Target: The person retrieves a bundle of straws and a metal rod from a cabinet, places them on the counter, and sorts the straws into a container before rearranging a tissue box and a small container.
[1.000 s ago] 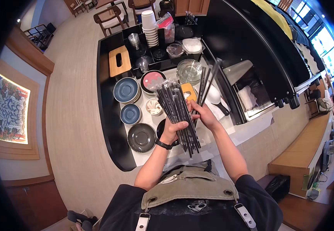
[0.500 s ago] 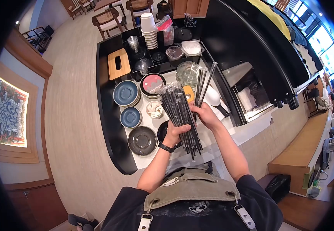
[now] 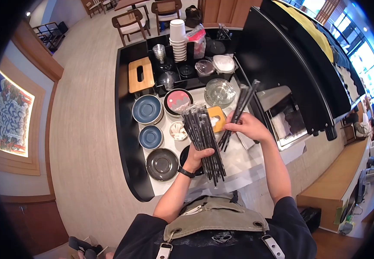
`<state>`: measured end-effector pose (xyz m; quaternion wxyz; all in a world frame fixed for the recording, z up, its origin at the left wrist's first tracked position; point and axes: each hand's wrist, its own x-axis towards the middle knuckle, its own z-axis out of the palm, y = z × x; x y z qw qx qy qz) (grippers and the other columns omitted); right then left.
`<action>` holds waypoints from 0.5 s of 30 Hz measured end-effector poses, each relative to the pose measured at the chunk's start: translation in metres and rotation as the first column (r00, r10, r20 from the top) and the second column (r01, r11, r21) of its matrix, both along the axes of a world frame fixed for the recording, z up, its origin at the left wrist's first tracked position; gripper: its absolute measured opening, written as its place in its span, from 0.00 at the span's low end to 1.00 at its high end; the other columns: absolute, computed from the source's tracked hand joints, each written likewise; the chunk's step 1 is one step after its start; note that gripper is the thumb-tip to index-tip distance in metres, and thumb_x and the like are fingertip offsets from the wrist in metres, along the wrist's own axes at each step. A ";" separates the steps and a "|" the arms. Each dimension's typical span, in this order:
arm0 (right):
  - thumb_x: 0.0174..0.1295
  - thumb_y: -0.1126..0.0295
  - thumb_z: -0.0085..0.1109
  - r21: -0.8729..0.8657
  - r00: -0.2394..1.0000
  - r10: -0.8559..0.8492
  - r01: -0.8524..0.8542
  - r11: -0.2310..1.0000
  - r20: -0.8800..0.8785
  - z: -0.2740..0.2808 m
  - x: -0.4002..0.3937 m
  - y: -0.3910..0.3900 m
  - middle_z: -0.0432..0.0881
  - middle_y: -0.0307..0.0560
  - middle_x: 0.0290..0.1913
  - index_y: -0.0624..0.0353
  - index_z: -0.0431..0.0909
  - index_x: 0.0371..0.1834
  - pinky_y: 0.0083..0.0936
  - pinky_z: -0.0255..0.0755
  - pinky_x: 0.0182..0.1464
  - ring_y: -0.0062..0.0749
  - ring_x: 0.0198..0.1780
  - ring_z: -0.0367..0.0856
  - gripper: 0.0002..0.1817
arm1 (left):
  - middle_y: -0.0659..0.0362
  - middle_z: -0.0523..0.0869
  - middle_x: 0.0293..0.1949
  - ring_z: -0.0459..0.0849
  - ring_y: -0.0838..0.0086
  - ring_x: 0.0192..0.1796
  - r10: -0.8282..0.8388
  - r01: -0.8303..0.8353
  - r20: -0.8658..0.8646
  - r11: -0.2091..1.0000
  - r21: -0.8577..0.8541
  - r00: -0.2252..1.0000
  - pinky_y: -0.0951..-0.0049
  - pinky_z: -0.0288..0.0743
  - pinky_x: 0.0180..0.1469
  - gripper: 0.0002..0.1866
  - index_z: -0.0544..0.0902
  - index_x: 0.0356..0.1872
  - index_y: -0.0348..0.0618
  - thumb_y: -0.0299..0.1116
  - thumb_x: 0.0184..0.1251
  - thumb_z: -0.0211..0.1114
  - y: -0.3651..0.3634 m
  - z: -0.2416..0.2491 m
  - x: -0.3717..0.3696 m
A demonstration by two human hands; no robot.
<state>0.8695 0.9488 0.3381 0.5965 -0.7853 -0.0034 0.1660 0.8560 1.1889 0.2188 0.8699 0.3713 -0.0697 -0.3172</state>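
Observation:
A thick bundle of black wrapped sticks [image 3: 201, 134] is in my left hand [image 3: 197, 157], whose fingers wrap round its lower half. To its right, my right hand [image 3: 248, 126] pinches a few more black sticks [image 3: 241, 103], apart from the bundle and tilted up to the right. Both hands are above the white counter [image 3: 161, 186]. Behind the sticks lies a yellow holder [image 3: 216, 118]. Left of the bundle stand a small bowl with white pieces [image 3: 178, 131] and a pink and black plate [image 3: 179, 101].
Stacked blue plates [image 3: 147, 109], smaller blue plates [image 3: 150, 137] and a dark plate [image 3: 162, 164] line the left side. Farther back are paper cups [image 3: 178, 36], glass dishes [image 3: 220, 93] and a wooden box [image 3: 141, 75]. A black raised unit [image 3: 290, 64] borders the right.
My right hand has moved right with its few sticks, away from the bundle. The gap between the two groups of sticks is wider. The view has shifted slightly.

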 end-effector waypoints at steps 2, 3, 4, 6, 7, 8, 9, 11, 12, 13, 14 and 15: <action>0.68 0.67 0.72 -0.169 0.990 -0.066 0.087 0.982 0.124 0.021 0.010 -0.009 0.83 0.36 0.34 0.61 0.83 0.40 0.20 0.75 0.43 0.18 0.38 0.81 0.10 | 0.51 0.88 0.46 0.91 0.61 0.45 0.083 -0.085 -0.060 0.996 -0.028 0.995 0.61 0.87 0.51 0.30 0.78 0.56 0.34 0.32 0.52 0.79 0.002 0.000 0.000; 0.67 0.67 0.73 -0.138 0.967 -0.105 0.139 0.981 0.230 0.026 0.024 -0.017 0.83 0.35 0.34 0.60 0.83 0.40 0.19 0.74 0.42 0.17 0.37 0.80 0.10 | 0.49 0.89 0.47 0.91 0.60 0.46 0.084 -0.086 -0.057 0.996 -0.029 0.995 0.61 0.87 0.53 0.29 0.79 0.56 0.33 0.32 0.52 0.78 0.006 -0.006 0.003; 0.67 0.66 0.73 -0.137 0.938 -0.170 0.219 0.966 0.301 0.047 0.041 -0.019 0.83 0.33 0.34 0.58 0.82 0.40 0.18 0.73 0.41 0.15 0.37 0.79 0.10 | 0.49 0.89 0.47 0.91 0.60 0.47 0.088 -0.090 -0.055 0.995 -0.052 0.995 0.61 0.87 0.53 0.29 0.79 0.55 0.32 0.33 0.52 0.78 0.007 -0.008 0.005; 0.66 0.64 0.73 -0.099 0.802 -0.271 0.377 0.921 0.533 0.070 0.092 -0.034 0.85 0.37 0.34 0.62 0.83 0.41 0.21 0.74 0.42 0.18 0.38 0.80 0.13 | 0.49 0.89 0.44 0.91 0.61 0.48 0.082 -0.085 -0.045 0.994 -0.069 0.996 0.59 0.85 0.58 0.27 0.81 0.52 0.32 0.34 0.52 0.77 0.008 -0.015 0.008; 0.67 0.62 0.72 -0.060 0.677 -0.345 0.498 0.865 0.651 0.085 0.123 -0.029 0.85 0.37 0.32 0.62 0.84 0.41 0.21 0.73 0.41 0.17 0.37 0.79 0.13 | 0.50 0.89 0.43 0.90 0.61 0.49 0.090 -0.092 -0.029 0.990 -0.109 0.996 0.57 0.83 0.63 0.27 0.81 0.51 0.32 0.34 0.51 0.77 0.006 -0.012 0.009; 0.67 0.61 0.71 -0.095 0.585 -0.359 0.604 0.791 0.727 0.097 0.155 -0.030 0.86 0.40 0.32 0.63 0.85 0.41 0.24 0.75 0.43 0.19 0.38 0.82 0.14 | 0.51 0.88 0.42 0.90 0.61 0.49 0.085 -0.088 -0.032 0.992 -0.095 0.996 0.56 0.82 0.64 0.27 0.81 0.52 0.32 0.34 0.51 0.77 0.006 -0.009 0.010; 0.68 0.60 0.71 0.017 0.446 -0.377 0.628 0.778 0.812 0.091 0.198 -0.038 0.88 0.44 0.34 0.63 0.85 0.43 0.27 0.77 0.46 0.24 0.39 0.85 0.15 | 0.51 0.88 0.42 0.90 0.61 0.50 0.081 -0.083 -0.033 0.993 -0.080 0.996 0.56 0.81 0.65 0.27 0.81 0.52 0.32 0.34 0.51 0.78 0.006 -0.006 0.011; 0.69 0.58 0.68 -0.020 0.342 -0.319 0.709 0.705 0.884 0.091 0.263 -0.039 0.89 0.49 0.37 0.63 0.85 0.44 0.31 0.78 0.50 0.37 0.42 0.89 0.16 | 0.50 0.89 0.44 0.90 0.59 0.53 0.046 -0.051 -0.080 0.997 -0.060 0.996 0.56 0.82 0.63 0.28 0.80 0.54 0.33 0.34 0.51 0.78 0.006 -0.011 0.011; 0.70 0.58 0.66 -0.098 0.381 -0.289 0.735 0.671 0.878 0.081 0.299 -0.050 0.90 0.51 0.38 0.62 0.86 0.43 0.35 0.78 0.51 0.42 0.43 0.90 0.16 | 0.50 0.89 0.45 0.90 0.59 0.53 0.043 -0.047 -0.071 0.997 -0.054 0.997 0.57 0.82 0.62 0.29 0.80 0.54 0.33 0.33 0.51 0.78 0.005 -0.013 0.011; 0.69 0.57 0.66 -0.131 0.425 -0.280 0.716 0.685 0.861 0.066 0.330 -0.059 0.90 0.52 0.39 0.60 0.86 0.43 0.38 0.78 0.51 0.47 0.44 0.90 0.16 | 0.49 0.90 0.45 0.90 0.58 0.54 0.043 -0.046 -0.060 0.998 -0.047 0.997 0.57 0.83 0.61 0.29 0.80 0.55 0.33 0.33 0.51 0.79 0.005 -0.015 0.013; 0.67 0.56 0.68 -0.171 0.476 -0.278 0.703 0.691 0.834 0.051 0.355 -0.068 0.90 0.53 0.39 0.61 0.87 0.41 0.38 0.79 0.51 0.47 0.45 0.90 0.17 | 0.49 0.90 0.45 0.90 0.59 0.54 0.001 -0.001 -0.037 1.000 -0.019 0.999 0.59 0.83 0.60 0.29 0.79 0.55 0.33 0.33 0.52 0.79 0.007 -0.022 0.015; 0.65 0.54 0.70 -0.215 0.530 -0.272 0.684 0.697 0.803 0.034 0.378 -0.077 0.90 0.54 0.39 0.61 0.87 0.40 0.38 0.79 0.50 0.47 0.45 0.90 0.19 | 0.50 0.90 0.46 0.90 0.60 0.55 -0.009 0.009 -0.035 1.000 -0.017 0.999 0.61 0.84 0.58 0.29 0.79 0.56 0.33 0.32 0.52 0.79 0.008 -0.022 0.018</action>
